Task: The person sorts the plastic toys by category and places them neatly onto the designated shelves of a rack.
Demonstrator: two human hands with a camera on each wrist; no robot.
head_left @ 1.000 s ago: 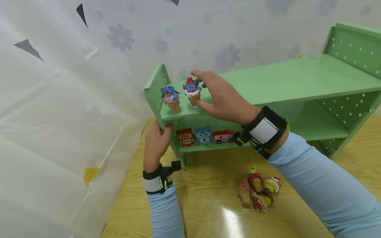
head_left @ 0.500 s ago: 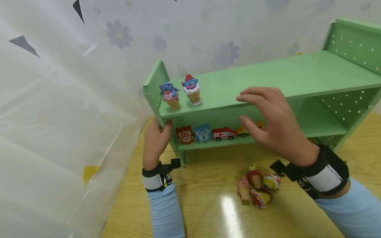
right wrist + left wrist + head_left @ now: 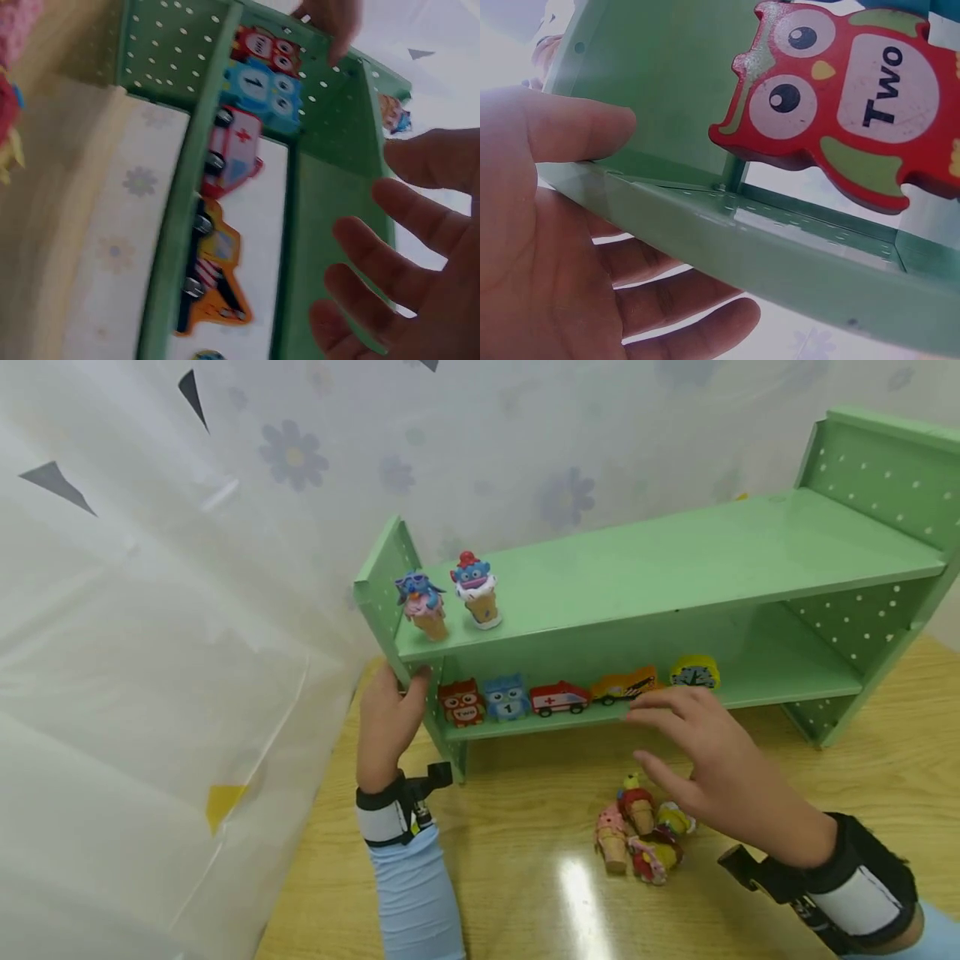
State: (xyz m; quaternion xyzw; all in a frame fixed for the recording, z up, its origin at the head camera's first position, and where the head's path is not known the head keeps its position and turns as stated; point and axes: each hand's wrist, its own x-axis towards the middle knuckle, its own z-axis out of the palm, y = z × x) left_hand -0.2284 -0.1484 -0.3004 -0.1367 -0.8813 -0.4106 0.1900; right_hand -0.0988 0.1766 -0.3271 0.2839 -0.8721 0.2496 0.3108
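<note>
My left hand [image 3: 390, 727] holds the left side panel of the green shelf [image 3: 637, 581], thumb on the inner face and fingers outside, near the red owl block [image 3: 840, 97]. In the air before the lower shelf is my right hand [image 3: 720, 768], fingers spread and nothing in them. It overlaps the edge of a pile of ice cream cone toys on the table, among them a pink cone [image 3: 612, 839] and a red one [image 3: 637, 806]. On the top board stand two blue-headed cone figures, one with sunglasses [image 3: 422, 604], the other with a red top [image 3: 476, 591].
Along the lower board stand the red owl, a blue owl [image 3: 506, 697], an ambulance [image 3: 559, 698], an orange digger vehicle [image 3: 624, 685] and a yellow clock-like block [image 3: 695, 672]. A wooden table [image 3: 517, 910] lies beneath; flowered sheeting [image 3: 292, 456] hangs behind.
My right hand has let go of the red-topped cone figure, leaving it standing on the top board, and has moved right and down towards the pile. My left hand stays on the panel.
</note>
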